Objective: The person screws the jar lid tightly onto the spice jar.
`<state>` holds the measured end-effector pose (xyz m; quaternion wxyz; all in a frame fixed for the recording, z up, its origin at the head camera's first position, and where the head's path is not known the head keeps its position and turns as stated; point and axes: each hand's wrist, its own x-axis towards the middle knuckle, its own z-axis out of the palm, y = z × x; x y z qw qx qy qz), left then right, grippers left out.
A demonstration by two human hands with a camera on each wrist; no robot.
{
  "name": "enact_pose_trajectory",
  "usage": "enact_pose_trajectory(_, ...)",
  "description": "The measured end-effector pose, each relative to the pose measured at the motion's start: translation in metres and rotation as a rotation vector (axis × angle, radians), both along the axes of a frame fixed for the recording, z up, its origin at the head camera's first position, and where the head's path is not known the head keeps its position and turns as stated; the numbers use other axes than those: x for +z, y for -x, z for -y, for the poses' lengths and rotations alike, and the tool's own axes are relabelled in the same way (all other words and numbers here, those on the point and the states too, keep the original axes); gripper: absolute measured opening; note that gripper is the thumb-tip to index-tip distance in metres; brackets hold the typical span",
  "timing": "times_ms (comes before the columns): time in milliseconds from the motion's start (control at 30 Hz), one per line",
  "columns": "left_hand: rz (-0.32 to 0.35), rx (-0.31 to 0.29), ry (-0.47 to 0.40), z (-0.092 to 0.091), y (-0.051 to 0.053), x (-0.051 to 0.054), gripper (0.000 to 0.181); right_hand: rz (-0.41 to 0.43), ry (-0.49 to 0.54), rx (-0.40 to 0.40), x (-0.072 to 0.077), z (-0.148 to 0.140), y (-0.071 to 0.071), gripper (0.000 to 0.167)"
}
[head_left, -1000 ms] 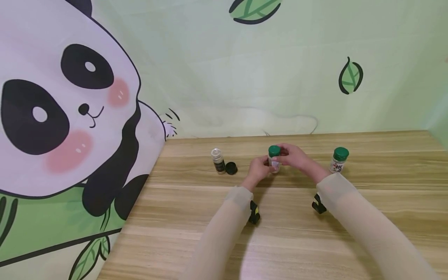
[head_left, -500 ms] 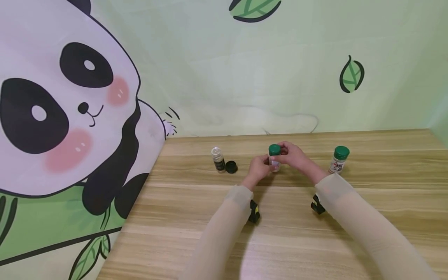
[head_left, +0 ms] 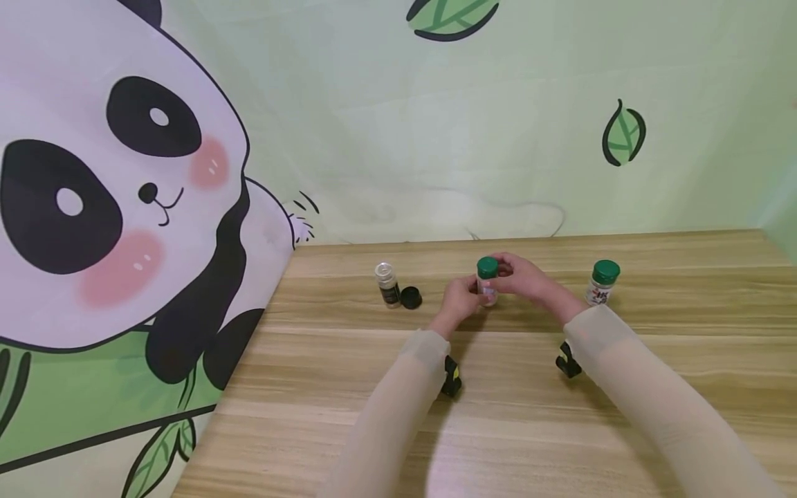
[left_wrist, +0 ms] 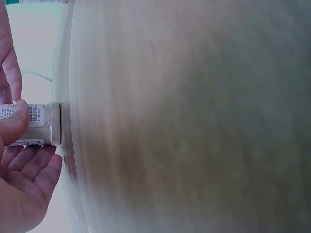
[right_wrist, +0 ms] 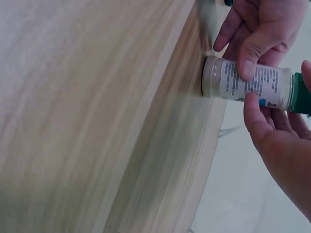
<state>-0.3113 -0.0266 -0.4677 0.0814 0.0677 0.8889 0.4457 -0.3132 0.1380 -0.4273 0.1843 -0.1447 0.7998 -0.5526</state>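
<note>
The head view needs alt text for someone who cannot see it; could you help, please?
A person's left hand and right hand hold a green-lidded bottle at a wooden table. A clear-topped bottle and black cap sit to the left, another green-lidded bottle to the right, before a cartoon panda backdrop.

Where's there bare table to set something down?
Bare table lies left of the left sleeve, between it and the right sleeve, and right of the rightmost jar. Crowded: around the middle jar, gripped by left hand and right hand, and around the clear bottle beside the black cap.
</note>
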Motion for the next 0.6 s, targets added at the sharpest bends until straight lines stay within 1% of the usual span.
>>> enact_pose_trajectory(100, -0.001, 0.002, 0.006, -0.0006, 0.0008, -0.0012, 0.036, 0.033, 0.024, 0.02, -0.0016, -0.0031, 0.0026, 0.066)
enact_pose_trajectory(167, 0.008, 0.001, -0.006, -0.0001, 0.0016, -0.0021, 0.036, 0.051, 0.043, 0.032, -0.0021, -0.0038, 0.0043, 0.065)
enact_pose_trajectory(333, 0.044, -0.009, -0.054, 0.0023, 0.0052, -0.004, 0.034, 0.06, 0.071, 0.06, -0.0028, -0.0063, 0.0069, 0.062)
enact_pose_trajectory(367, 0.032, -0.016, -0.059, 0.0031, 0.0055, -0.0046, 0.033, 0.059, 0.072, 0.064, -0.0025, -0.0065, 0.007, 0.062)
enact_pose_trajectory(467, 0.035, -0.018, -0.054, 0.0034, 0.0064, -0.0047, 0.031, 0.055, 0.06, 0.063, -0.002, -0.0063, 0.0067, 0.06)
enact_pose_trajectory(567, 0.031, -0.015, -0.057, 0.003, 0.005, -0.0045, 0.031, 0.052, 0.052, 0.053, -0.0025, -0.005, 0.0067, 0.059)
enact_pose_trajectory(600, 0.043, -0.008, -0.051, 0.0023, 0.0046, -0.004, 0.032, 0.052, 0.052, 0.048, -0.0028, -0.0045, 0.0066, 0.058)
